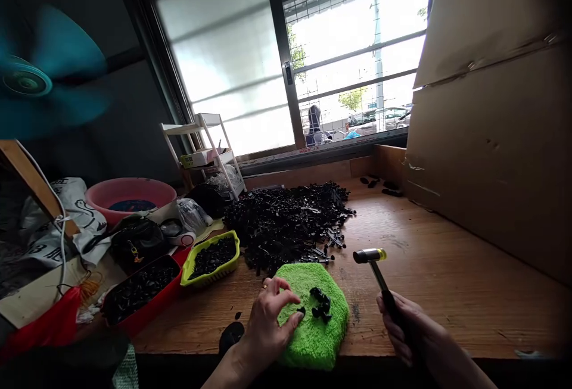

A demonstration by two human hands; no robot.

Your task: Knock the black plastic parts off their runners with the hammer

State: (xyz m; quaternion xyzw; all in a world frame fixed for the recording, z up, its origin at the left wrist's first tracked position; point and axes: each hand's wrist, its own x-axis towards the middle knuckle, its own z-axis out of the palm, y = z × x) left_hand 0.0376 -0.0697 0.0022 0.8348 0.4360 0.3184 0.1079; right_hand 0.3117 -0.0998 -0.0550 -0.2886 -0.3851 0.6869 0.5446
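My right hand (413, 326) grips a small hammer (386, 291) by its black handle. The metal head, with a yellow face at one end and a dark face at the other, is raised to the right of a bright green towel pad (308, 341). Over the pad's left side, my left hand (270, 317) has thumb and forefinger closed around a small black piece (301, 311). Just right of those fingertips, a little cluster of similar black pieces (320, 304) lies on the towel.
Behind the pad spreads a large heap of black parts (290, 222). A yellow-green basket (210, 258) and a red bin (140, 293), both holding black pieces, stand left. Cardboard (487, 156) rises on the right. A teal fan (40, 76) spins at upper left.
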